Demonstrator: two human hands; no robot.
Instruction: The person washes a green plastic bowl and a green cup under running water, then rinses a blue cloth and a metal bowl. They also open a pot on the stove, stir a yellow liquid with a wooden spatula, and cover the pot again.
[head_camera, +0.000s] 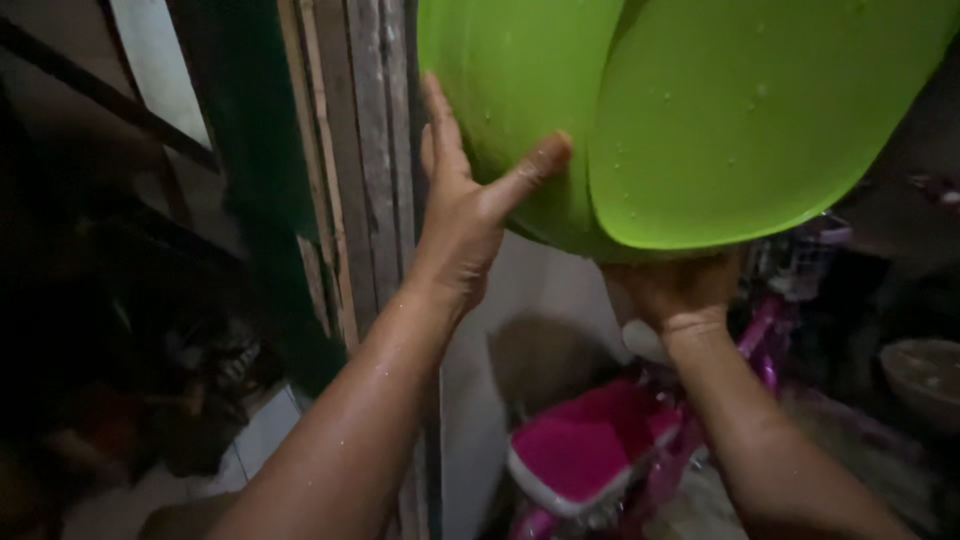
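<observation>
A large lime-green plastic basin (700, 120) fills the upper right of the view, raised high and tipped so its wet, bead-dotted underside faces the camera; what it holds, if anything, is hidden. The left hand (465, 215) presses flat against its left wall, fingers spread and thumb laid along the curve. The right hand (680, 290) props the lower edge from beneath; its fingers are hidden behind the basin, so I cannot tell how they lie. With wet plastic, steady support probably wants both palms kept wide and the basin level. Left stands a weathered wooden door frame (350, 160). Below, near the right forearm, sits a pink child's tricycle (590, 450), and far right a dim round bowl (925, 375), contents unclear.
</observation>
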